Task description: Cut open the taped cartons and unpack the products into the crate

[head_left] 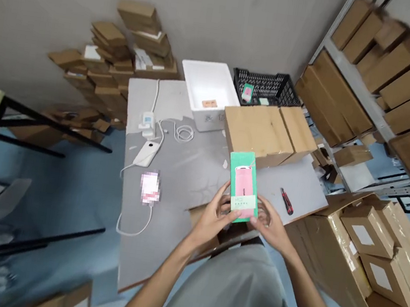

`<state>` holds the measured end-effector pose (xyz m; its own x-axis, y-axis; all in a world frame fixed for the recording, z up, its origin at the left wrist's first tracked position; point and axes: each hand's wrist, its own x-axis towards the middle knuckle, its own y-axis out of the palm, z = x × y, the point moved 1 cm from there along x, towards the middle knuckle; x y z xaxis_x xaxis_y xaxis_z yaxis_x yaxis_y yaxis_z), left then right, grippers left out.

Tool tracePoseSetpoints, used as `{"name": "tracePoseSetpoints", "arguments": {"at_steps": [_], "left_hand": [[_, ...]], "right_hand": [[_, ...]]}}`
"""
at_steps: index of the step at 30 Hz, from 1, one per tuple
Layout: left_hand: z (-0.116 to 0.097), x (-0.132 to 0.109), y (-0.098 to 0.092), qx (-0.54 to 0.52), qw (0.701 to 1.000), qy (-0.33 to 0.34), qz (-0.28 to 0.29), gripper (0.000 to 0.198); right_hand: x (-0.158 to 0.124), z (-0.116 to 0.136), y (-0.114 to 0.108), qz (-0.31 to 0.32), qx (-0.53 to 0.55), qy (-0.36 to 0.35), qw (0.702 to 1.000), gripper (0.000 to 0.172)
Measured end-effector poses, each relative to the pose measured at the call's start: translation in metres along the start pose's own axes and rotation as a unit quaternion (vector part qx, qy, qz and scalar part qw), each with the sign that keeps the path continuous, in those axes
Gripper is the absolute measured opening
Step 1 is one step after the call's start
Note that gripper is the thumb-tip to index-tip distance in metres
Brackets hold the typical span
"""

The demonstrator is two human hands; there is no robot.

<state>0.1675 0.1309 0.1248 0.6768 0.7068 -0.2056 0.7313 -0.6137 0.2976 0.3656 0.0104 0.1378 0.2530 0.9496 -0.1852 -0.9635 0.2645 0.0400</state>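
Note:
A green box (243,187) with a pink picture on its front is held up over the near edge of the grey table (172,169). My left hand (215,213) grips its lower left side, the thumb on the front face. On the lower right side my right hand (271,224) closes round it, thumb also in front. The fingers behind the box are partly hidden. To the right of the hands lies a red and black utility knife (286,201). Behind the green box stand brown cardboard boxes (259,130).
A white tub (210,118) and a black crate (272,76) holding similar green boxes stand at the back. A power bank (146,153), cables and a plugged-in device (150,188) lie left. Cardboard stacks (107,58), shelving (354,68) and a large carton (348,275) surround the table.

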Motion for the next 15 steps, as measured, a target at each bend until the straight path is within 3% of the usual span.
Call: {"name": "tracePoseSetpoints", "arguments": {"at_steps": [4, 8, 11, 15], "left_hand": [[-0.012, 0.054, 0.022, 0.046, 0.999, 0.009, 0.009, 0.117], [-0.031, 0.125, 0.048, 0.087, 0.994, 0.062, -0.004, 0.105], [-0.047, 0.200, 0.053, 0.119, 0.986, 0.111, -0.033, 0.093], [-0.067, 0.324, 0.035, 0.122, 0.981, 0.127, -0.076, 0.093]], "right_hand": [[0.026, 0.014, -0.029, -0.018, 0.075, 0.006, 0.997, 0.074], [0.090, 0.028, -0.071, -0.035, 0.130, -0.008, 0.991, 0.077], [0.164, 0.034, -0.101, -0.028, 0.151, -0.013, 0.988, 0.089], [0.296, 0.044, -0.133, -0.003, 0.160, -0.027, 0.987, 0.101]]}}
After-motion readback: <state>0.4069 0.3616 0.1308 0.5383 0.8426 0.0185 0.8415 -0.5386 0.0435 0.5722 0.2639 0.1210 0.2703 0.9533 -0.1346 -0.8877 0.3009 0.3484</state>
